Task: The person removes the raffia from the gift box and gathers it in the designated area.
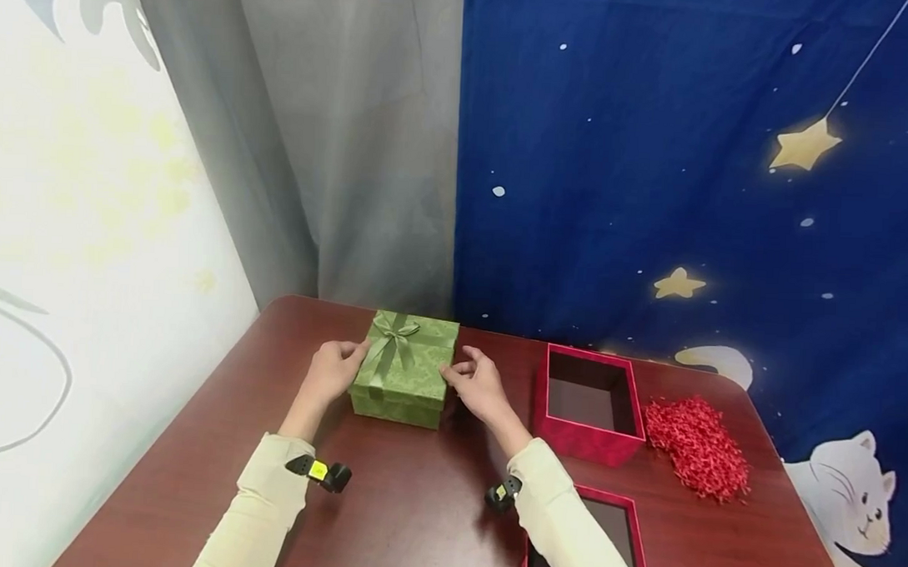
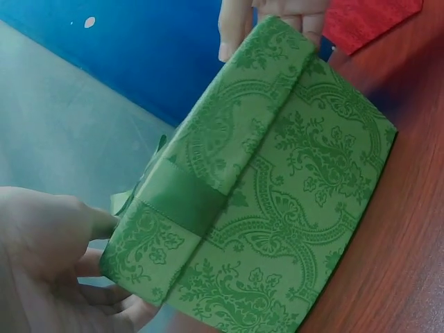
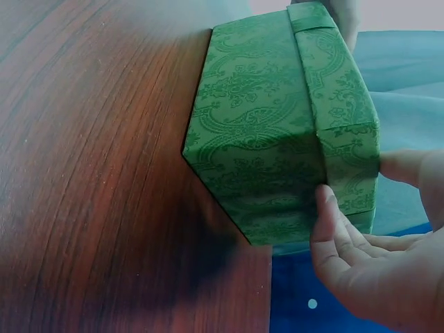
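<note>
A green patterned gift box (image 1: 397, 411) stands on the table, its lid (image 1: 424, 366) seated on top. Ribbon crosses the lid and is tied in a bow (image 1: 395, 333). My left hand (image 1: 332, 371) holds the lid's left edge, thumb near the top and the other fingers down the side. At the opposite edge, my right hand (image 1: 482, 389) grips the lid, its thumb and fingertips against it. The right wrist view shows those fingers (image 3: 326, 215) on the lid's side wall. What the box contains is hidden.
Right of the green box stands an open red box (image 1: 587, 447). Beside it lies a heap of red shredded paper (image 1: 699, 451). A second red-rimmed piece (image 1: 635, 532), partly behind my right sleeve, lies nearer. Curtains (image 1: 382, 189) hang behind the table (image 1: 409, 490).
</note>
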The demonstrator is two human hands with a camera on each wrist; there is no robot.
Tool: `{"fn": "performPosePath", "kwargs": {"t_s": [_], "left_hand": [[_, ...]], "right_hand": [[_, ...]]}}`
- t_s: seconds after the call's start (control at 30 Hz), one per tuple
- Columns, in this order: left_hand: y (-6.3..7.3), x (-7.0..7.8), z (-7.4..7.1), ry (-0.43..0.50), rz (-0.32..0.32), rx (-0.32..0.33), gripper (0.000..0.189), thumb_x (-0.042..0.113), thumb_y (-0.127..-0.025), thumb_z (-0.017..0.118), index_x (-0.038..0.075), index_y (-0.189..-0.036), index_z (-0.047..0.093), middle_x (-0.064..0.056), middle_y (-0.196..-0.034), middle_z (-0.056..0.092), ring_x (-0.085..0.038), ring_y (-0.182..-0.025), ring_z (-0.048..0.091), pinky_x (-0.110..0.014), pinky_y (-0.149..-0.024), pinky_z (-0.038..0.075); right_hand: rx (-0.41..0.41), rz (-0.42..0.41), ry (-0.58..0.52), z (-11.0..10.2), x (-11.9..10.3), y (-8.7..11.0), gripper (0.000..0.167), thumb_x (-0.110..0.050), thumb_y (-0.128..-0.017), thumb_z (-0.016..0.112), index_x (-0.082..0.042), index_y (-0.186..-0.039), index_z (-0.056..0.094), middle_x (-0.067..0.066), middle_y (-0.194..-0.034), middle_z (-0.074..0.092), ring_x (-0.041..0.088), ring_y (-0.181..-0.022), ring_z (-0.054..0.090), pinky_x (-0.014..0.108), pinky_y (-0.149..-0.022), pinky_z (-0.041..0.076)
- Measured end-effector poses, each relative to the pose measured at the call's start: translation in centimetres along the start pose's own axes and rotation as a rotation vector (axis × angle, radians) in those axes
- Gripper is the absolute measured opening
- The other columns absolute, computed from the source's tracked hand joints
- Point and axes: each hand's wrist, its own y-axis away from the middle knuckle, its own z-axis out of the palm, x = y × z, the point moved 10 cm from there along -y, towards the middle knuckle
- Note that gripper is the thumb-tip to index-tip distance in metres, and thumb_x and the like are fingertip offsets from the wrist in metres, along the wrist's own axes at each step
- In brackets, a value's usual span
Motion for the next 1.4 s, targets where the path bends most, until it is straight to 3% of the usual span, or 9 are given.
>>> {"fn": "performPosePath", "kwargs": {"t_s": [0.43, 0.57, 0.67, 0.83, 0.97, 1.07, 1.23, 1.33, 1.4], "left_hand": [[0.7, 1.7, -0.9, 0.025, 0.041, 0.022, 0.056, 0.037, -0.109, 0.05, -0.007, -0.142, 0.058, -0.029, -0.141, 0.058, -0.045, -0.134, 0.053, -0.058, -0.109, 0.043], [2.1, 3.0, -1.9, 0.037, 0.088, 0.057, 0.061, 0.04, -0.106, 0.056, -0.008, -0.145, 0.054, -0.03, -0.134, 0.062, -0.045, -0.126, 0.059, -0.056, -0.105, 0.047], [4.2, 3.7, -2.9, 0.106, 0.158, 0.029, 0.062, 0.035, -0.102, 0.067, -0.001, -0.15, 0.05, -0.027, -0.131, 0.064, -0.041, -0.119, 0.064, -0.052, -0.102, 0.051], [10.0, 4.8, -4.1, 0.085, 0.417, -0.117, 0.053, 0.01, -0.082, 0.086, 0.019, -0.13, 0.066, 0.001, -0.119, 0.07, -0.02, -0.109, 0.066, -0.043, -0.092, 0.056], [15.5, 5.7, -3.7, -0.186, 0.834, -0.115, 0.038, 0.014, -0.067, 0.091, 0.026, -0.095, 0.068, 0.012, -0.1, 0.068, -0.011, -0.093, 0.064, -0.037, -0.086, 0.05], [18.5, 5.1, -2.3, -0.409, 1.093, -0.037, 0.037, 0.009, -0.063, 0.087, 0.023, -0.086, 0.062, 0.01, -0.096, 0.064, -0.012, -0.092, 0.062, -0.042, -0.088, 0.044], [20.4, 2.5, 0.8, -0.626, 1.211, -0.001, 0.027, -0.002, -0.07, 0.067, 0.021, -0.079, 0.055, 0.01, -0.085, 0.055, -0.013, -0.089, 0.058, -0.049, -0.087, 0.044], [20.7, 1.5, 1.7, -0.642, 1.226, 0.017, 0.028, -0.001, -0.089, 0.047, 0.022, -0.074, 0.051, 0.012, -0.08, 0.049, -0.011, -0.087, 0.057, -0.049, -0.087, 0.042], [20.8, 1.1, 1.9, -0.627, 1.233, 0.021, 0.034, -0.003, -0.09, 0.037, 0.022, -0.072, 0.05, 0.012, -0.08, 0.049, -0.011, -0.088, 0.058, -0.049, -0.088, 0.041]], "right_hand": [[0.052, -0.09, 0.067, -1.1, -1.9, 0.5, 0.067, -0.016, -0.093, 0.075, 0.01, -0.148, 0.047, 0.021, -0.112, 0.072, 0.024, -0.091, 0.067, 0.029, -0.077, 0.054], [0.019, -0.144, 0.002, -1.2, -3.6, 1.9, 0.07, -0.013, -0.091, 0.078, 0.007, -0.15, 0.045, 0.019, -0.116, 0.069, 0.021, -0.091, 0.068, 0.021, -0.074, 0.051], [-0.067, -0.219, -0.04, -1.3, -5.2, 3.9, 0.071, -0.008, -0.088, 0.082, 0.002, -0.149, 0.048, 0.015, -0.113, 0.065, 0.018, -0.091, 0.067, 0.022, -0.075, 0.052], [-0.292, -0.523, 0.177, -0.5, -8.7, 9.2, 0.044, -0.001, -0.08, 0.086, -0.005, -0.118, 0.065, 0.004, -0.102, 0.066, 0.014, -0.089, 0.063, 0.029, -0.079, 0.056], [-0.477, -0.817, 0.548, 2.5, -9.8, 14.1, 0.029, -0.008, -0.08, 0.087, -0.011, -0.101, 0.068, -0.002, -0.1, 0.066, 0.01, -0.094, 0.064, 0.025, -0.086, 0.054], [-0.517, -0.931, 0.841, 4.8, -8.5, 16.2, 0.024, -0.017, -0.083, 0.086, -0.018, -0.098, 0.067, -0.006, -0.097, 0.062, 0.008, -0.093, 0.061, 0.023, -0.084, 0.05], [-0.518, -1.017, 1.145, 7.5, -5.1, 17.8, 0.019, -0.017, -0.084, 0.083, -0.022, -0.089, 0.066, -0.008, -0.089, 0.056, 0.011, -0.089, 0.058, 0.027, -0.081, 0.05], [-0.532, -1.064, 1.2, 8.4, -3.9, 18.5, 0.018, -0.014, -0.083, 0.082, -0.024, -0.087, 0.067, -0.008, -0.086, 0.054, 0.012, -0.085, 0.057, 0.026, -0.082, 0.051], [-0.528, -1.085, 1.213, 8.7, -3.5, 18.7, 0.017, -0.014, -0.084, 0.082, -0.024, -0.085, 0.068, -0.008, -0.085, 0.054, 0.012, -0.083, 0.056, 0.025, -0.081, 0.051]]}}
